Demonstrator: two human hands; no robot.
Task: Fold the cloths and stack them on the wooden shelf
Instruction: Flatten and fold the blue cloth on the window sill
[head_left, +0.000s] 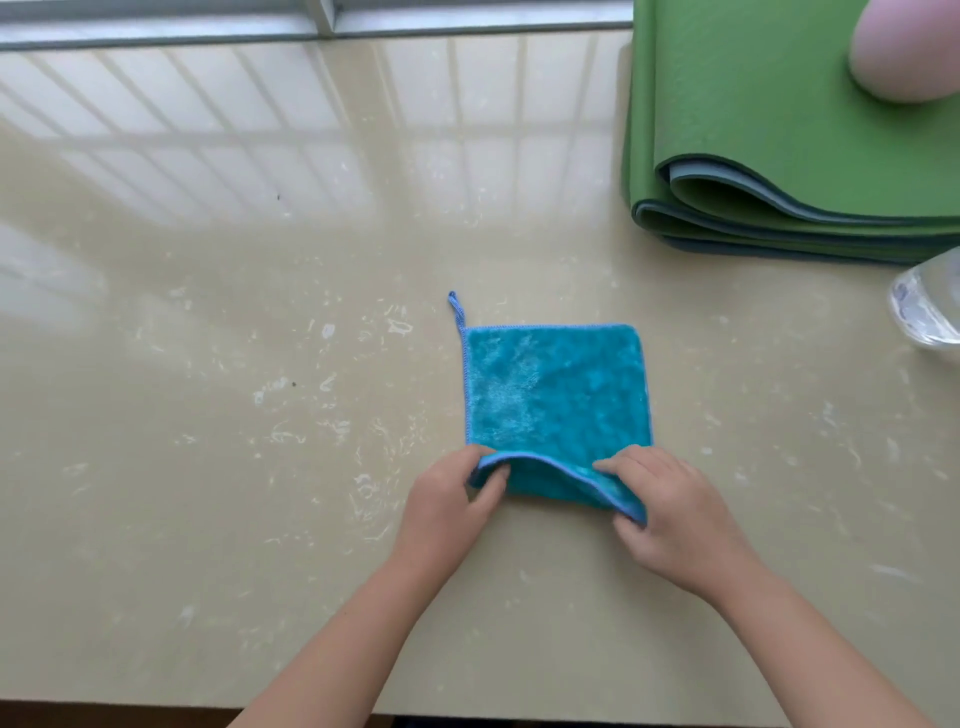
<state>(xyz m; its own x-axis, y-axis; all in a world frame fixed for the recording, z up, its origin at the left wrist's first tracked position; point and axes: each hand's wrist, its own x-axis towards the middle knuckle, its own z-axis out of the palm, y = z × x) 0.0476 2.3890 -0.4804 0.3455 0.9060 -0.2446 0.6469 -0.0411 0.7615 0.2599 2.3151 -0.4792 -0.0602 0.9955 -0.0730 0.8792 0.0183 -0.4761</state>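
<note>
Looking down on a glossy beige bench (234, 364), speckled white, carrying a teal cloth (556, 389) near the middle, a folded green mat (753, 130) far right, a clear bottle (930, 306) just beside it.

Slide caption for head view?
Left hand and right hand pinch the near edge of a teal cloth on a beige counter.

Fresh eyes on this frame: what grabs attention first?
A teal cloth lies on the beige table, centre-right. The left hand and right hand pinch its near corners, lifting that edge. A folded green mat sits far right.
</note>
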